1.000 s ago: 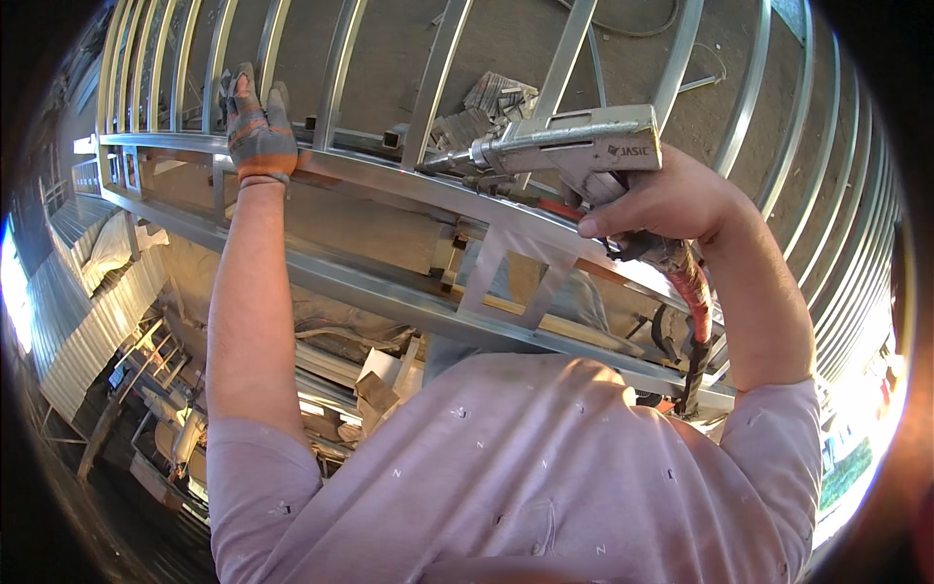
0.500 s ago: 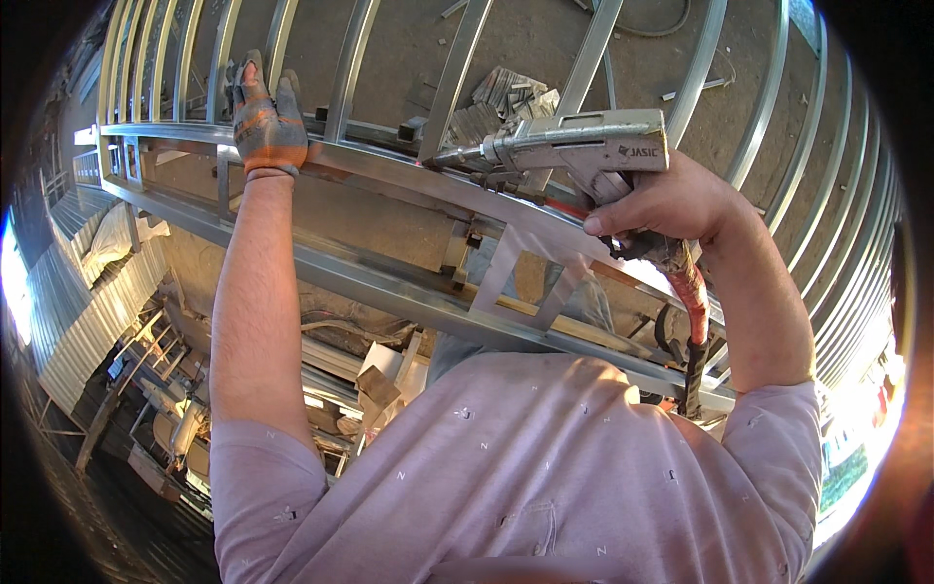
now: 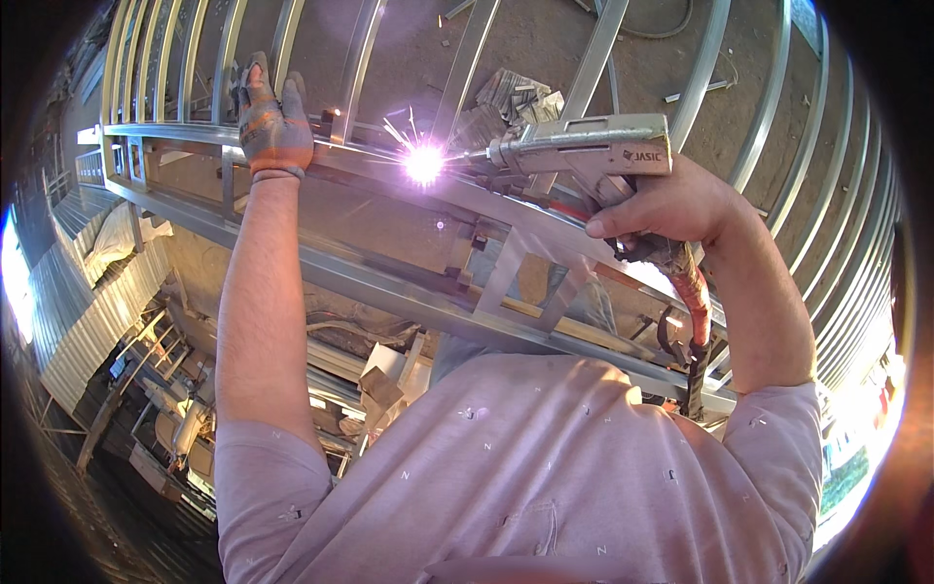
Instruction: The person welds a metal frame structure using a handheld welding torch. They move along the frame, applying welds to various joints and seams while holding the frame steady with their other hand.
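My right hand (image 3: pixel 671 204), bare, is wrapped round the grip of a grey welding gun (image 3: pixel 589 144). A red and black cable (image 3: pixel 693 292) runs down from its handle. The gun's nozzle points left at the metal frame (image 3: pixel 379 282), where a bright purple-white weld flash (image 3: pixel 423 165) throws sparks and hides the joint. My left hand (image 3: pixel 272 125), in a grey and orange work glove, rests on the frame's long rail left of the flash. Its fingers are stretched out, pointing away from me.
Long metal bars (image 3: pixel 589 63) stretch away from the rail over the floor. A heap of flat metal pieces (image 3: pixel 516 92) lies between them. Corrugated sheets (image 3: pixel 83 311) stand at the left, and cardboard (image 3: pixel 379 375) and scrap lie below the frame.
A bright flash with sparks has appeared at the gun's nozzle, where there was none before. Both hands have stayed nearly in place.
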`<act>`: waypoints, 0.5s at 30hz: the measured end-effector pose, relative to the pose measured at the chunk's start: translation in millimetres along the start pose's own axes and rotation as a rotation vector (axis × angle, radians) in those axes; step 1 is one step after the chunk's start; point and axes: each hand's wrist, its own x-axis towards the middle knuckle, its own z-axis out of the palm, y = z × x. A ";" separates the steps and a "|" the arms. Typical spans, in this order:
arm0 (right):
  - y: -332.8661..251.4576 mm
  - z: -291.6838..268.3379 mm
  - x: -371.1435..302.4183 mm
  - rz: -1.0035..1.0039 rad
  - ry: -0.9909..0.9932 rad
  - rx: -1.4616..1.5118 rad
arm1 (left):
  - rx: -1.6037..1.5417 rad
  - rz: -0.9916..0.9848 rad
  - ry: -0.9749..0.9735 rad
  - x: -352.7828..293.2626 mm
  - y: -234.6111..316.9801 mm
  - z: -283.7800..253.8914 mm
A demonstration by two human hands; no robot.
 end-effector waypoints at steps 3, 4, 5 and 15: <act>-2.4 2.4 -3.2 0.016 0.063 -0.038 | -0.010 -0.006 -0.006 0.3 -0.8 0.4; -3.0 3.4 -3.9 0.016 0.078 -0.047 | -0.014 -0.009 -0.010 0.4 -1.1 0.5; -3.8 3.8 -4.4 0.012 0.089 -0.059 | -0.020 -0.010 -0.014 0.2 -1.5 0.4; -3.6 3.2 -4.4 0.013 0.071 -0.014 | 0.012 -0.052 -0.043 -0.5 5.7 -3.5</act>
